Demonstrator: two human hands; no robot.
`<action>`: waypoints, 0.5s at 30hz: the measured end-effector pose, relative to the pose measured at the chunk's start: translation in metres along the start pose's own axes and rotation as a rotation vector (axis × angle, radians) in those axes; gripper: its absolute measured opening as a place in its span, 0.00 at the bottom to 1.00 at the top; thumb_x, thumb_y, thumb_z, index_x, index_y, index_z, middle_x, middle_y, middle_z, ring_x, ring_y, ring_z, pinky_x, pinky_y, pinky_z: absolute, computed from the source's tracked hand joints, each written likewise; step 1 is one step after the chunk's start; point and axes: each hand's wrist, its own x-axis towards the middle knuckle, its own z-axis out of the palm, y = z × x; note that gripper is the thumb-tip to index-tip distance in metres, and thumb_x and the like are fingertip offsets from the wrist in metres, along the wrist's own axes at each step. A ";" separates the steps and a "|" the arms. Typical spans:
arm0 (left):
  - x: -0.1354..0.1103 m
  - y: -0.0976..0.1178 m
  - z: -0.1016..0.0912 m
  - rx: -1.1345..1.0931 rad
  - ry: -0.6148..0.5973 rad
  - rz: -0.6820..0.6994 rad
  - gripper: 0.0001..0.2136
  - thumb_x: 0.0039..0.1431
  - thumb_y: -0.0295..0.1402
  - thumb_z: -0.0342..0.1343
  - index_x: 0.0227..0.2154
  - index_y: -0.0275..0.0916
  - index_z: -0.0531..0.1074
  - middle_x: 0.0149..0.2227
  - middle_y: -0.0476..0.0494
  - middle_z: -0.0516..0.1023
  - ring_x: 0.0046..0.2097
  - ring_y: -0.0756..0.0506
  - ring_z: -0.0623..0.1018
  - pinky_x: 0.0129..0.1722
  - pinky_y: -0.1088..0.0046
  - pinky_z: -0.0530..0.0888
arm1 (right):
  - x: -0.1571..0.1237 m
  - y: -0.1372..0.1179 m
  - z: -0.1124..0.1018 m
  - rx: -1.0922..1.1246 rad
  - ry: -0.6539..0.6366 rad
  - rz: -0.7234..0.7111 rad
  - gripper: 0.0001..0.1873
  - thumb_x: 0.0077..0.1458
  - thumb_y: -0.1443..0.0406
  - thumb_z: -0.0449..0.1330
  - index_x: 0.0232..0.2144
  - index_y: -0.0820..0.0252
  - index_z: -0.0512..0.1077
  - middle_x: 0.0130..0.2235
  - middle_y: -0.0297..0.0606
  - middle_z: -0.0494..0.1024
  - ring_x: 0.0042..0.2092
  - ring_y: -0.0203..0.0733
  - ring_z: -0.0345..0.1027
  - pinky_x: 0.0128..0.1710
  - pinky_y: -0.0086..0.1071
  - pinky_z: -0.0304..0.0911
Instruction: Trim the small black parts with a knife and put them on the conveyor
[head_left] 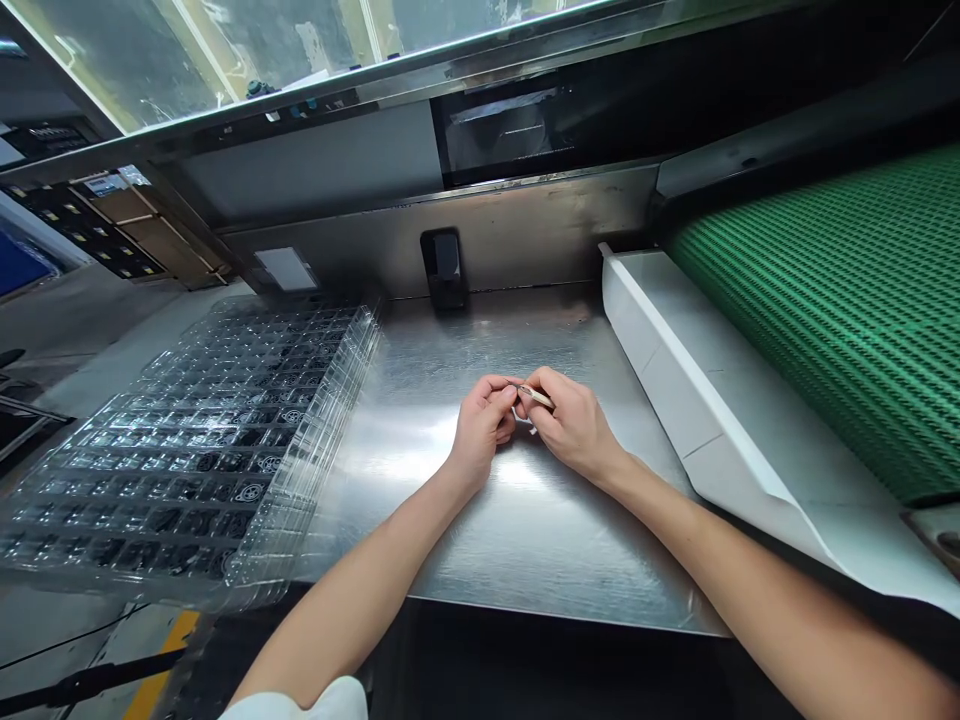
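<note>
The location is identified as a factory, specifically a workstation on a production line. This is indicated by the green conveyor belt [840, 310], which is installed beside a brushed-metal worktable [585, 560] and separated from it by a white side guard [667, 390]. Clear plastic compartment trays [304, 490] are stacked at the left. Below them, a yellow floor marking [160, 665] is exposed.

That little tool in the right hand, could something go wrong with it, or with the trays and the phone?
Maybe! The slim pale tool in the right hand has its tip close to the left hand, so a slip might poke it. The left arm passes near the stacked clear plastic trays; a bump could shift them. The black phone stands against the metal back panel and might slide down if knocked.
</note>
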 end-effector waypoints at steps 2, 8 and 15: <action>0.000 0.001 0.001 -0.035 -0.001 -0.033 0.18 0.55 0.42 0.68 0.42 0.36 0.72 0.29 0.50 0.71 0.21 0.58 0.56 0.19 0.80 0.49 | 0.002 0.000 -0.002 0.045 0.049 0.038 0.13 0.67 0.58 0.53 0.31 0.57 0.66 0.29 0.34 0.71 0.30 0.41 0.62 0.32 0.34 0.56; 0.004 0.006 -0.003 -0.299 0.168 -0.161 0.08 0.63 0.31 0.60 0.42 0.36 0.68 0.32 0.47 0.73 0.25 0.53 0.68 0.24 0.79 0.65 | 0.002 -0.001 -0.001 0.074 0.207 0.052 0.12 0.68 0.56 0.57 0.40 0.58 0.73 0.34 0.34 0.75 0.32 0.40 0.66 0.34 0.33 0.59; 0.010 0.006 -0.003 -0.418 0.283 -0.139 0.02 0.66 0.23 0.53 0.39 0.35 0.67 0.36 0.40 0.78 0.33 0.49 0.78 0.36 0.73 0.75 | -0.004 -0.004 0.008 0.036 -0.007 -0.167 0.09 0.69 0.63 0.57 0.45 0.57 0.77 0.43 0.39 0.79 0.42 0.46 0.73 0.40 0.36 0.66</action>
